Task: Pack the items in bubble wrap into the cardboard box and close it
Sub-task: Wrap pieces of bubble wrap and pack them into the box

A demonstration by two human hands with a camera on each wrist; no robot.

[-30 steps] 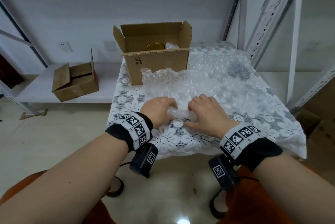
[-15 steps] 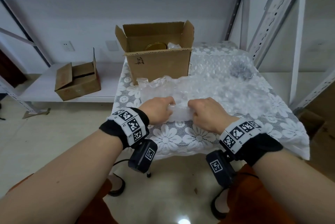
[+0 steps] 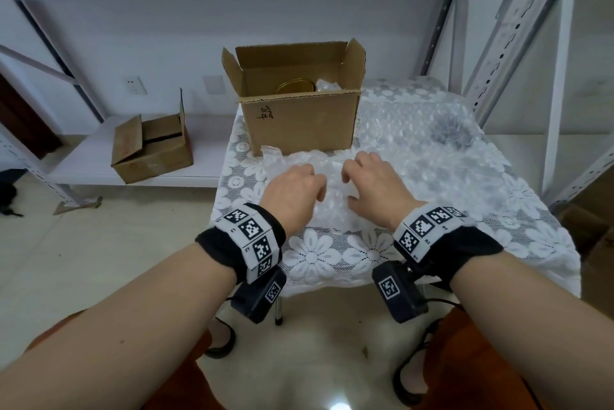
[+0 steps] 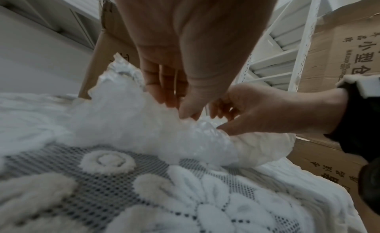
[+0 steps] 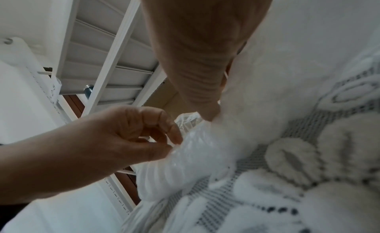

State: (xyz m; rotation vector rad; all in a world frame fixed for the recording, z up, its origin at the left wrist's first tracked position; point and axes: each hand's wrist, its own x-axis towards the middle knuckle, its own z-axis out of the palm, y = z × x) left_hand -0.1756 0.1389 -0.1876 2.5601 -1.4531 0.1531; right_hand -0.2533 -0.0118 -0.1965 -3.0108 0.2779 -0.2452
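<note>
An open cardboard box stands at the back of the lace-covered table. Inside it show a gold tin lid and a wrapped item. In front of it lies a roll of bubble wrap around something I cannot see. My left hand curls over the roll's left part, and my right hand claws over its right part. In the left wrist view my left hand pinches the bundle. The right wrist view has my right hand with its thumb pressed into the roll.
A loose bubble wrap sheet covers the table's right half, with a dark object under it. A second cardboard box sits on the low shelf to the left. Metal shelving posts rise at the right. The table's front edge is by my wrists.
Both hands have moved forward toward the box, rolling the bubble wrap bundle away from me. The crumpled far edge of the wrap now lies against the box's foot.
</note>
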